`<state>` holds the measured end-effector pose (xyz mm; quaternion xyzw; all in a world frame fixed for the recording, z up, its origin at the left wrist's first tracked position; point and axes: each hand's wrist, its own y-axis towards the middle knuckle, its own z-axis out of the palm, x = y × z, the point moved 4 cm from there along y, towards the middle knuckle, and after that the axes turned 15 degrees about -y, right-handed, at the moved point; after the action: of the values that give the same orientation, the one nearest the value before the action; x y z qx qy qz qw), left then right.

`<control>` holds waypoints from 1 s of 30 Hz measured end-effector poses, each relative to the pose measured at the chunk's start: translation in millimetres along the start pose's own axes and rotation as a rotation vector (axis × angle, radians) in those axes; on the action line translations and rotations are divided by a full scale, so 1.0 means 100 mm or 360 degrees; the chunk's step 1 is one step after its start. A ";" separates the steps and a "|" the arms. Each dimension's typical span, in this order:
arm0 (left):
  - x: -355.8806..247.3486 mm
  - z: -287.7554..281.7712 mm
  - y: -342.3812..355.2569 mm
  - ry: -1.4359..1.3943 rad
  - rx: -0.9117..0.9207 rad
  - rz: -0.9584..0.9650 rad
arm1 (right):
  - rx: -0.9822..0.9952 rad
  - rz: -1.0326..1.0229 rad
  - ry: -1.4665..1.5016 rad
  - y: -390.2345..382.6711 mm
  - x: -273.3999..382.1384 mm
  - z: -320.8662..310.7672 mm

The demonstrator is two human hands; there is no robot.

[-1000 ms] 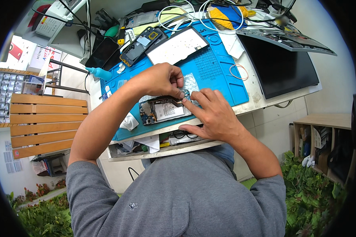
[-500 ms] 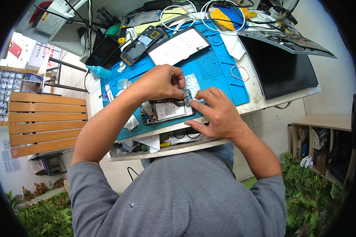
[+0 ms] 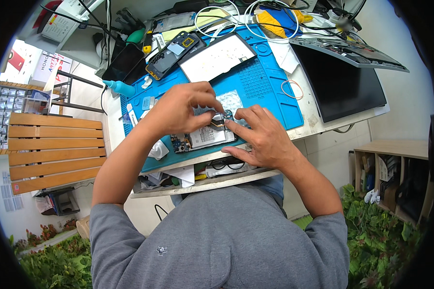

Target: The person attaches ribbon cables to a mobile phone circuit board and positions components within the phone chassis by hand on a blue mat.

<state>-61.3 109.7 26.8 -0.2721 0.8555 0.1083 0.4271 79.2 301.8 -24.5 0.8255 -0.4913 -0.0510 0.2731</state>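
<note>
An opened phone [image 3: 209, 137] lies on the blue mat, its circuit board and pale battery exposed. A dark flex cable [image 3: 218, 123] runs across the battery toward a small board at the phone's right end. Over the phone's far edge, my left hand [image 3: 182, 107] is curled with thumb and index finger apart, the tips close to the cable; I see nothing held between them. My right hand [image 3: 261, 135] rests at the phone's right end. Its index fingertip touches near the small board, and its thumb is stretched out toward the near edge.
Beyond my hands lie a white panel [image 3: 217, 58] and a dark phone housing [image 3: 172, 55]. A blue bottle [image 3: 119, 88] stands left. A black laptop screen [image 3: 345, 84] sits on the right. Below the near edge, an open drawer holds glasses [image 3: 228, 164] and papers.
My left thumb and index finger have spread apart and drawn slightly left, showing more of the flex cable. My right hand has shifted only slightly left, staying at the phone's right end.
</note>
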 end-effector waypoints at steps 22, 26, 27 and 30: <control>-0.15 0.20 -0.29 0.0699 0.0177 0.0547 | 0.0012 -0.0043 -0.0048 -0.06 0.07 -0.03; -0.12 0.20 -0.29 0.0704 0.0175 0.0546 | 0.0083 -0.0003 0.0018 -0.04 0.05 -0.06; -0.11 0.20 -0.29 0.0696 0.0173 0.0545 | 0.0101 0.0004 0.0033 -0.03 0.04 -0.07; -0.11 0.19 -0.29 0.0715 0.0181 0.0539 | 0.0150 -0.0030 0.0024 -0.02 0.00 -0.09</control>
<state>-26.5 97.6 25.5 -0.1182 0.9666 0.0667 0.2175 83.4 306.2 -18.0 0.8424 -0.4832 -0.0240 0.2372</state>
